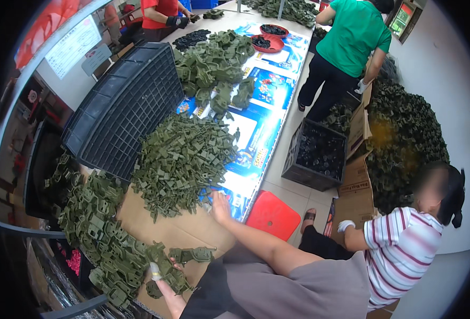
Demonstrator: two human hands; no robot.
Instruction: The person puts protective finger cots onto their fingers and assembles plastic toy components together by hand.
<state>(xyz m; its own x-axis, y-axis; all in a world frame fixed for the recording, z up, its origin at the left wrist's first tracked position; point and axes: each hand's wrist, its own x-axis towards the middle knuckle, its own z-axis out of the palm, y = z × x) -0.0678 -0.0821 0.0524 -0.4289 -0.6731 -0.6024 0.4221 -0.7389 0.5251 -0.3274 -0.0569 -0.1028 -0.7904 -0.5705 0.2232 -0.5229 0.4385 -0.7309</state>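
My left hand (158, 272), with white tape on a finger, is closed round an olive-green moulded plastic part (167, 261) above the cardboard at the table's near end. Another green part with a thin protruding rod (192, 254) lies right beside it. My right hand (220, 206) is at the near right edge of a heap of small green plastic pieces (187, 159). Its fingers are bent together; whatever they hold is too small to make out. Larger green parts (104, 228) are heaped along the table's left side, near my left hand.
A black crate (126, 106) stands tilted behind the small pieces. More green parts (213, 64) and red trays (268, 43) lie farther along. Right of the table are a red stool (273, 215), a dark crate (315, 151) and a co-worker in stripes (405, 250); others work beyond.
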